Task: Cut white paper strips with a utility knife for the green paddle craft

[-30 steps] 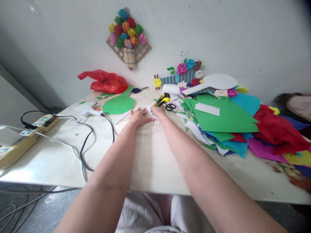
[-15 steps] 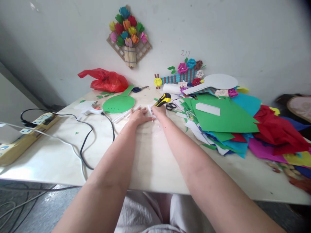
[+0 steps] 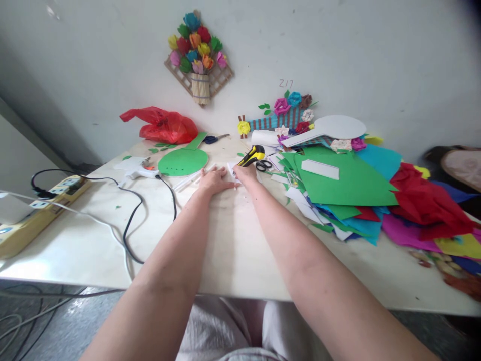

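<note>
My right hand (image 3: 245, 174) grips a yellow and black utility knife (image 3: 252, 156), its body slanting up and away from my fist. Under that hand lies a small white piece (image 3: 232, 167); the blade's tip is too small to make out. Pressed on the tabletop just to the left, my left hand (image 3: 214, 180) has its fingers spread. Beside its fingertips are thin white strips (image 3: 190, 180), partly covered by the hand. A round green paddle shape (image 3: 183, 162) with a handle sits behind them. Dark-handled scissors (image 3: 263, 166) rest right of the knife.
A white glue gun (image 3: 141, 173) with a black cord and a power strip (image 3: 45, 208) are on the left. Green sheets (image 3: 349, 180) and coloured paper pile up on the right. A red plastic bag (image 3: 169, 126) and a second pair of scissors (image 3: 216, 139) lie at the back.
Almost nothing differs. The view has shifted very slightly; both hands keep their places, with the utility knife still in my right hand.
</note>
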The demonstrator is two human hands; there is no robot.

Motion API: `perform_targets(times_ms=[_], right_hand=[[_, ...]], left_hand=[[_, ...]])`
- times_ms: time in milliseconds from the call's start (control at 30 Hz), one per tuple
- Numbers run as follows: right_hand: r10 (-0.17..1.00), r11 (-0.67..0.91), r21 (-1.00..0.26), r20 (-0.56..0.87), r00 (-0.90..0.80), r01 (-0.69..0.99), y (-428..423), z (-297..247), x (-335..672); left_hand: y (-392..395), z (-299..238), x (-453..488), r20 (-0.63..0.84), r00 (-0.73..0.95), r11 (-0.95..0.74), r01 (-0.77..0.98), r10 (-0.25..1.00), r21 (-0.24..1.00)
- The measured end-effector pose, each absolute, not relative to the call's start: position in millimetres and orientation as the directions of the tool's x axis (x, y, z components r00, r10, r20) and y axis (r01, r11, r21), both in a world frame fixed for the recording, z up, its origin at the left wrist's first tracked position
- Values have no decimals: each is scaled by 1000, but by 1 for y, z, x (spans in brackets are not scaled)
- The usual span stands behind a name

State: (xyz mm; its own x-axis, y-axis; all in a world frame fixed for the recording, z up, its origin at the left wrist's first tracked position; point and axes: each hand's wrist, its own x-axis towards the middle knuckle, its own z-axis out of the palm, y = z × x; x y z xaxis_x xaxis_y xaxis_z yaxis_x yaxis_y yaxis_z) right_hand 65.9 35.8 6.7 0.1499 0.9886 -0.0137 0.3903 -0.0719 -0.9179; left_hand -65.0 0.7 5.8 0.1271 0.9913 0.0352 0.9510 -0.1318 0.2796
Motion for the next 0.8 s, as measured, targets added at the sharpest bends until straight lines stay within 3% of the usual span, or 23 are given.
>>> perform_targets(times_ms=[800], right_hand=[[992, -57, -936, -13, 127, 347, 34, 4, 68]], left_hand=[[5, 0, -68, 58, 124, -136, 951, 991, 278]])
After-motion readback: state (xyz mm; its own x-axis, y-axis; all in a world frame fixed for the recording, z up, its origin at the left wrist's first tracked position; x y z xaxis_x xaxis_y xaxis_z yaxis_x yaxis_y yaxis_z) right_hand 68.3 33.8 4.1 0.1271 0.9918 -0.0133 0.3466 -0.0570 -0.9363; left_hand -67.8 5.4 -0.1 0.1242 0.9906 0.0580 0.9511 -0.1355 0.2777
